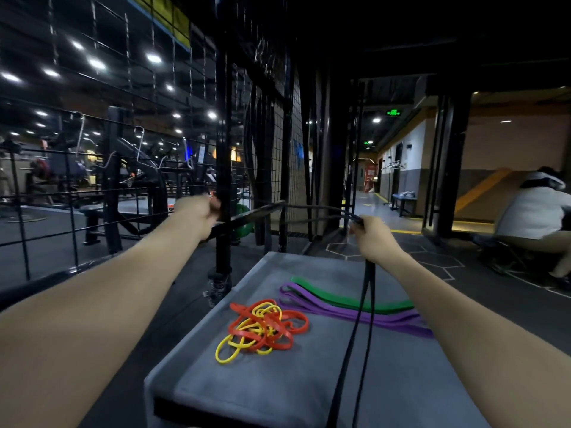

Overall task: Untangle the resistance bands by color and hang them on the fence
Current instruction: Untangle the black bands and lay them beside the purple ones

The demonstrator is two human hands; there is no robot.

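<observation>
A black resistance band (pixel 360 329) stretches between my hands. My left hand (pixel 197 213) grips one end of it at the black post of the wire fence (pixel 223 168). My right hand (pixel 375 239) grips the band further along, and two black strands hang from it down over the grey padded bench (pixel 278 387). On the bench lies a tangle of red bands (pixel 272 335) and yellow bands (pixel 225 353). Beside it lie a purple band (pixel 340 313) and a green band (pixel 340 296), laid out long.
A person in a white top (pixel 537 211) sits at the right on a stool. Gym machines (pixel 129 174) stand behind the wire fence on the left. A corridor (pixel 383 193) runs ahead to the right of the fence.
</observation>
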